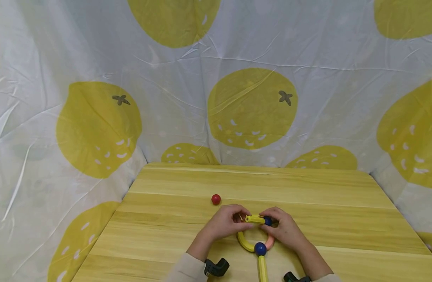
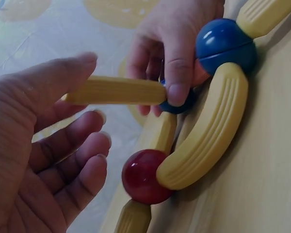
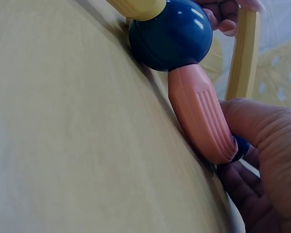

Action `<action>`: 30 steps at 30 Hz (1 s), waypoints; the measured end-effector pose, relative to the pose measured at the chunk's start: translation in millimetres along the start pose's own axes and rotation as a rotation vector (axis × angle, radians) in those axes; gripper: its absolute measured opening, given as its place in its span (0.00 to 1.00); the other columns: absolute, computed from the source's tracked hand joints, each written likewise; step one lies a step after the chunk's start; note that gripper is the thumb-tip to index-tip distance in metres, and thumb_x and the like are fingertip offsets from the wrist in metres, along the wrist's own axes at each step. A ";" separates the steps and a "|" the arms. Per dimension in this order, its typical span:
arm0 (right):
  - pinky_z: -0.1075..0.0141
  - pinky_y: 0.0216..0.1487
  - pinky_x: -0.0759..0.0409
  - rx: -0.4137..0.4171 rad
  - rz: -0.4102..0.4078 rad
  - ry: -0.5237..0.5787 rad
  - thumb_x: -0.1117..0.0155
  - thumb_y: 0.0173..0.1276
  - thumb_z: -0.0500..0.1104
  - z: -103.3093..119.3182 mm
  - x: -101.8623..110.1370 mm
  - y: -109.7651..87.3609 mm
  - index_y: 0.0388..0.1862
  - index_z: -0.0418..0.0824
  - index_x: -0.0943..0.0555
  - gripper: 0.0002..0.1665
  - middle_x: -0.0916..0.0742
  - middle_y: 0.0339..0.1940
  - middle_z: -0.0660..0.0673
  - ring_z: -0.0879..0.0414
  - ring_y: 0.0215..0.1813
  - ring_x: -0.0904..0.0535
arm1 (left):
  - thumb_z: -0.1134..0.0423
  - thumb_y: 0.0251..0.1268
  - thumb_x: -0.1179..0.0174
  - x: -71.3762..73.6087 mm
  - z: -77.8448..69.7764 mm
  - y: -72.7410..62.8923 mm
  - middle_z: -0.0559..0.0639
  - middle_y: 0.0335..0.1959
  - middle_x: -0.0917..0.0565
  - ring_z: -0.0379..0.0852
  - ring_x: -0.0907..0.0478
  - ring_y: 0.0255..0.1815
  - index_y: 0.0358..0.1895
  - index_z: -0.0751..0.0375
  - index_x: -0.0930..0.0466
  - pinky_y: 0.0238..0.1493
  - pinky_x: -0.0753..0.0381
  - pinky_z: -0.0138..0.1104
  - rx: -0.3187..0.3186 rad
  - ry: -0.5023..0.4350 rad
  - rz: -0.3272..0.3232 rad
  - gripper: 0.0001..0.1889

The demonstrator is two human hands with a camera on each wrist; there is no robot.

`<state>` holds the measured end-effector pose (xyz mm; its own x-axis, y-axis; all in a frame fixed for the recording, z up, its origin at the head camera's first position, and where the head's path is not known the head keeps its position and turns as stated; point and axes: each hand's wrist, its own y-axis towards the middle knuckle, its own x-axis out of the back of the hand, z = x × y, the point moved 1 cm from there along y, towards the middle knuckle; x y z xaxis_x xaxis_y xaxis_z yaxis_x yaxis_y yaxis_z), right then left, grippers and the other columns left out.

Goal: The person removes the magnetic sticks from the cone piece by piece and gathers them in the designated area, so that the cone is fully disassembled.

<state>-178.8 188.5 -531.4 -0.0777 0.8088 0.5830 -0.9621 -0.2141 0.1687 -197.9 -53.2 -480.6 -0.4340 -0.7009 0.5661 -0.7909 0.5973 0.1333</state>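
My left hand (image 1: 223,221) pinches one end of a straight yellow magnetic rod (image 2: 116,91) between thumb and index finger, its other fingers loosely bent. The rod's far end meets a blue ball (image 1: 268,220), which my right hand (image 1: 284,228) grips with thumb and fingers. Below the hands, a ring-like figure lies on the table. In it a curved yellow rod (image 2: 208,136) runs from a red ball (image 2: 145,175) to a second blue ball (image 1: 260,249). A curved pink rod (image 3: 199,111) links the two blue balls. Another straight yellow rod (image 1: 263,270) extends from the lower ball towards me.
A loose red ball (image 1: 216,199) lies on the wooden table (image 1: 159,227), beyond my left hand. A lemon-print cloth (image 1: 173,98) hangs behind the table and at both sides. Each wrist wears a black device (image 1: 217,267).
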 end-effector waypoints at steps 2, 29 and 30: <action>0.69 0.49 0.18 -0.039 -0.016 -0.001 0.20 0.59 0.42 -0.2 -0.2 0.3 0.53 0.48 0.14 0.22 0.13 0.49 0.51 0.60 0.49 0.17 | 0.52 0.64 0.28 -2.5 -0.7 0.7 0.43 0.34 0.16 0.30 0.25 0.30 0.48 0.58 0.14 0.35 0.21 0.26 -0.005 0.007 -0.017 0.16; 0.71 0.48 0.17 -0.061 0.050 0.065 0.20 0.60 0.48 -12.0 7.0 -0.4 0.50 0.48 0.13 0.20 0.12 0.47 0.51 0.64 0.46 0.15 | 0.56 0.66 0.30 6.9 31.8 -3.9 0.43 0.25 0.23 0.35 0.31 0.25 0.48 0.53 0.11 0.27 0.31 0.26 0.174 -0.024 -0.030 0.11; 0.71 0.48 0.17 -0.061 0.049 0.063 0.20 0.60 0.48 -12.5 7.1 -0.5 0.50 0.48 0.13 0.19 0.12 0.47 0.51 0.64 0.46 0.15 | 0.56 0.66 0.30 8.4 32.0 -4.4 0.44 0.26 0.23 0.36 0.31 0.25 0.48 0.53 0.11 0.27 0.31 0.27 0.174 -0.022 -0.039 0.11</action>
<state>-182.1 201.2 -537.2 -0.1393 0.8316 0.5377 -0.9708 -0.2218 0.0915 -211.8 -74.2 -502.4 -0.4091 -0.7316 0.5454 -0.8692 0.4943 0.0111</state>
